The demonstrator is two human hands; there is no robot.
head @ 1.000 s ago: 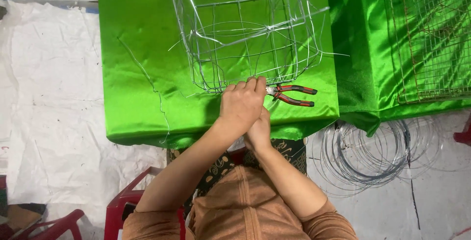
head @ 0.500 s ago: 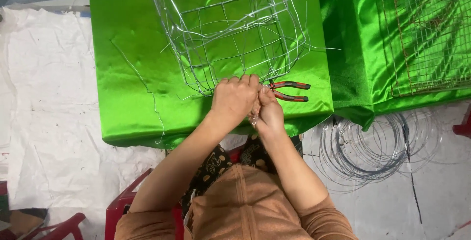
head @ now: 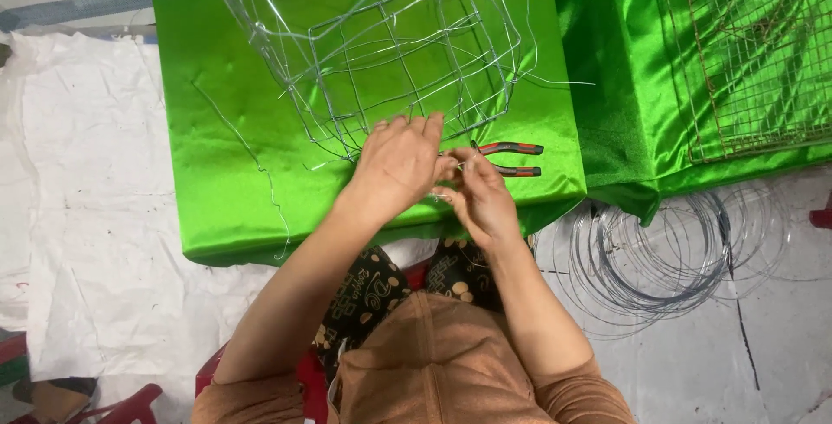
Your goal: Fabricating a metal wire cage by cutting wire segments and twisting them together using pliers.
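From the head camera: the left hand (head: 400, 166) rests fingers on the wire cage (head: 381, 51) at twelve o'clock; the right hand (head: 479, 196) pinches a thin wire strand (barely visible), red-handled pliers (head: 510, 159) lying at its two o'clock.

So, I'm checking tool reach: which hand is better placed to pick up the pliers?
Probably the right hand: it lies beside the pliers, while the left hand rests on the wire cage.

Both bare forearms reach forward from the seated body and converge. The left hand (head: 397, 164) lies palm down, fingers (head: 416, 127) stretched together and pointing away. The right hand (head: 479, 192) sits just beside it, touching, its fingers curled inward in a pinch.
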